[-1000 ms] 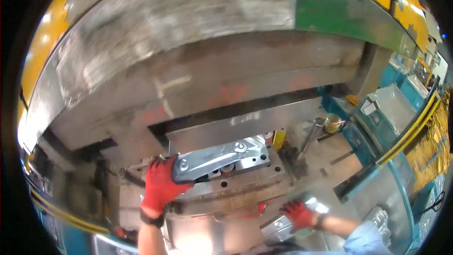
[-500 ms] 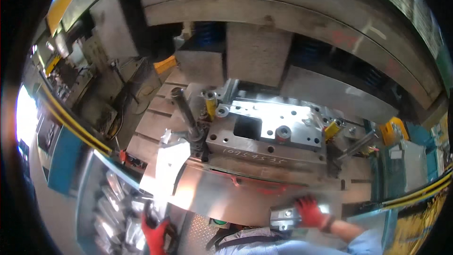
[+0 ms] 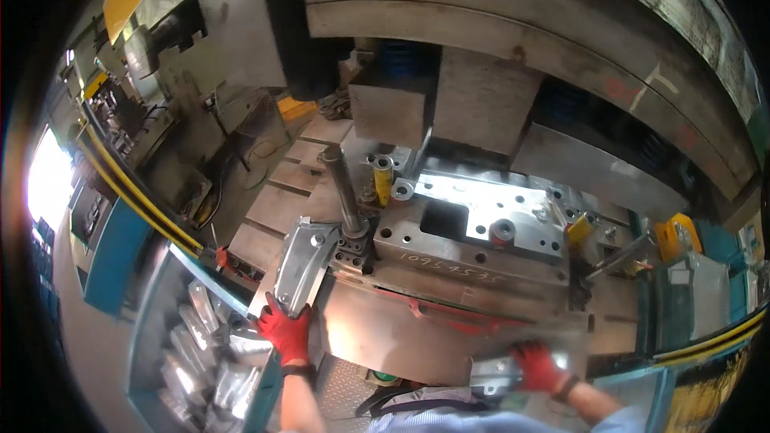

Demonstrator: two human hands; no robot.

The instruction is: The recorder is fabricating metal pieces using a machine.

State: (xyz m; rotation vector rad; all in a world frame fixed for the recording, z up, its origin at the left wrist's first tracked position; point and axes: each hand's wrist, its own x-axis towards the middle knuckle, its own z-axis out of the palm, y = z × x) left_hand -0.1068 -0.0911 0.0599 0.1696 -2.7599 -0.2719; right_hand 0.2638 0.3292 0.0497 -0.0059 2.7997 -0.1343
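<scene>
Both my hands wear red gloves. At the left, my left hand [image 3: 284, 331] grips the near end of a long, curved stamped metal part [image 3: 306, 261], its fingers astride the end. That part lies tilted on the plate beside the dark guide post [image 3: 343, 188]. At the lower right, my right hand [image 3: 539, 367] is closed over the right end of a smaller-looking stamped metal part [image 3: 491, 375] at the near edge of the metal plate [image 3: 385, 335]. Motion blurs its fingers, and the glove hides part of the piece.
A blue-edged bin [image 3: 138, 353] at the lower left holds several shiny metal parts. Ahead sits the lower die [image 3: 449, 254] with a bright top plate and yellow cylinders. The heavy upper die [image 3: 489, 96] hangs above it. Yellow-striped rails [image 3: 132, 188] flank the press.
My left hand has moved up from over the bin to the near end of the curved part. My right hand stays at its part. The whole view has shifted slightly.
</scene>
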